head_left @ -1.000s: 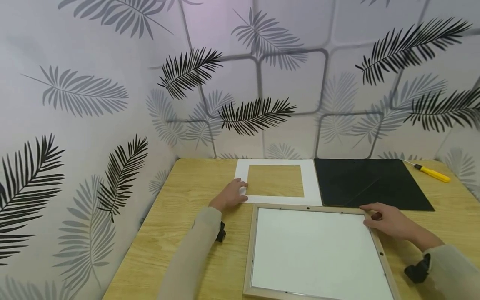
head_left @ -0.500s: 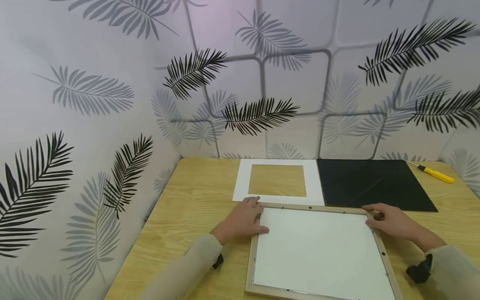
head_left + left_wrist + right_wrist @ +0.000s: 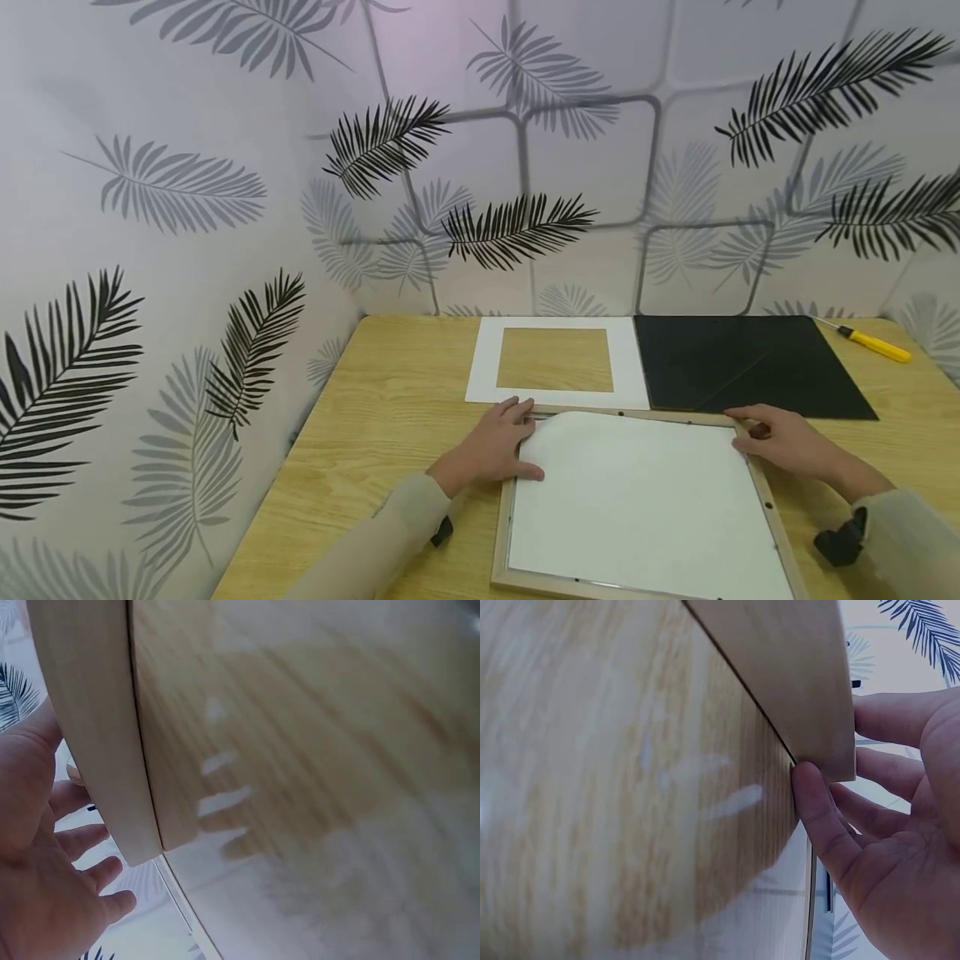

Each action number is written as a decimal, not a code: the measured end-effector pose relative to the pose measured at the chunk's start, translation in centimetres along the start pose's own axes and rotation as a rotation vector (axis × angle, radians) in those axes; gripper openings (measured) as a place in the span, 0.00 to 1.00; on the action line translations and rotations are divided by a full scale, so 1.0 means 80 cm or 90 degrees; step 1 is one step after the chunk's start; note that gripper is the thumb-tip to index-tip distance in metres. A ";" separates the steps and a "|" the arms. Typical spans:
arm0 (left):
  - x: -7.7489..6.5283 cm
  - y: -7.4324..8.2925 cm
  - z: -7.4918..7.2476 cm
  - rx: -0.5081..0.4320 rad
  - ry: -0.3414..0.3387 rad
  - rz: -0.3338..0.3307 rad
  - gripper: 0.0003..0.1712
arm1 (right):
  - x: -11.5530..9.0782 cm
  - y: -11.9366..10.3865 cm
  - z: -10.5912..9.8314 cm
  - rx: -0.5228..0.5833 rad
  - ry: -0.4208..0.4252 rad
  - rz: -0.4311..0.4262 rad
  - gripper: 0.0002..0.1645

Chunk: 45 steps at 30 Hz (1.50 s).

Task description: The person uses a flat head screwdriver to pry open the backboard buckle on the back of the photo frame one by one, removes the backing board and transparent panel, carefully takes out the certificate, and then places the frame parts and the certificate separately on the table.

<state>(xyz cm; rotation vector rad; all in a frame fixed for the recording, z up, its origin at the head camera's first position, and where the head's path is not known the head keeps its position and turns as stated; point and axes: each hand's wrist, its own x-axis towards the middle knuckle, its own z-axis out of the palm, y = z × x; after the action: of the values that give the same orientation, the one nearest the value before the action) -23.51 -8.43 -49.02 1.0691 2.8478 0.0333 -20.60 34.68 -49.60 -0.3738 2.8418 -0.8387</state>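
Observation:
A light wooden picture frame lies back side up on the table, with a white sheet inside it. The sheet's far left corner is bent up out of the frame. My left hand is at that corner, thumb by the sheet's edge and fingers spread over the frame's far left corner. In the left wrist view the fingers of the left hand are loosely bent beside the frame's side. My right hand holds the frame's far right corner; the right wrist view shows a fingertip against it.
Behind the frame lie a white mat board with a rectangular window and a black backing board. A yellow-handled screwdriver lies at the far right. The wood-grain table ends at a leaf-patterned wall.
My left hand has come from the white mat board to the frame's far left corner. The sheet's corner there, flat half a second ago, is now bent up. The right hand stays put.

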 end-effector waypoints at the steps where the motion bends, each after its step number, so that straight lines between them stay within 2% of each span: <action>1: 0.000 0.001 -0.001 -0.009 0.000 0.001 0.46 | 0.000 0.000 0.000 0.000 -0.001 -0.002 0.31; 7: 0.000 0.007 -0.006 -0.110 0.011 0.032 0.39 | -0.001 0.000 -0.001 0.005 -0.006 -0.008 0.31; 9: 0.000 0.011 -0.007 -0.175 0.028 0.043 0.37 | -0.001 0.000 -0.001 0.007 -0.005 -0.009 0.31; 11: 0.000 0.015 -0.009 -0.287 0.039 0.027 0.36 | -0.002 0.000 0.000 0.012 -0.003 -0.010 0.31; 13: 0.003 0.018 -0.012 -0.441 0.051 0.003 0.32 | -0.002 0.001 -0.001 0.015 -0.005 -0.011 0.31; 14: 0.006 0.018 -0.013 -0.524 0.056 -0.019 0.31 | -0.002 0.001 -0.001 0.018 -0.006 -0.011 0.31; 16: 0.011 0.018 -0.018 -0.655 0.074 -0.067 0.26 | -0.002 0.002 0.000 0.018 -0.008 -0.009 0.31; 17: 0.014 0.016 -0.021 -0.701 0.081 -0.084 0.23 | -0.002 0.003 0.000 0.018 -0.010 -0.008 0.32; 19: 0.022 0.013 -0.026 -0.758 0.083 -0.111 0.19 | -0.002 0.003 0.001 0.017 -0.010 -0.003 0.32; 21: 0.027 0.009 -0.030 -0.754 0.064 -0.127 0.18 | -0.002 0.004 0.001 0.014 -0.013 0.003 0.33; 23: 0.032 0.006 -0.032 -0.729 0.026 -0.127 0.17 | -0.002 0.004 0.001 0.017 -0.016 0.005 0.33; 28: 0.038 0.006 -0.037 -0.557 -0.049 -0.079 0.21 | -0.002 0.003 -0.001 0.015 -0.015 0.002 0.32; 31: 0.042 0.007 -0.039 -0.459 -0.062 -0.051 0.25 | -0.002 0.001 -0.003 0.013 -0.015 0.002 0.32; 33: 0.042 0.006 -0.039 -0.447 -0.059 -0.046 0.27 | -0.001 0.000 -0.004 0.016 -0.019 0.001 0.32; 35: 0.041 0.001 -0.039 -0.473 -0.049 -0.051 0.28 | -0.001 -0.001 -0.005 0.017 -0.018 -0.003 0.32; 38: 0.037 -0.013 -0.038 -0.561 -0.031 -0.070 0.28 | -0.001 0.000 -0.006 0.020 -0.013 -0.017 0.31; 42: 0.025 -0.045 -0.036 -0.692 -0.003 -0.090 0.28 | 0.000 0.003 -0.005 0.019 -0.013 -0.018 0.31; 45: 0.010 -0.073 -0.032 -0.771 0.040 -0.116 0.28 | 0.001 0.006 -0.005 0.019 -0.020 -0.009 0.32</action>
<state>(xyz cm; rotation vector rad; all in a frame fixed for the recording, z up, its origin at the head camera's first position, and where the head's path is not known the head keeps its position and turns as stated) -28.17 -12.27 -46.88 0.4956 2.1916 1.5170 -20.83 35.23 -49.50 -0.4004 2.7979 -0.8692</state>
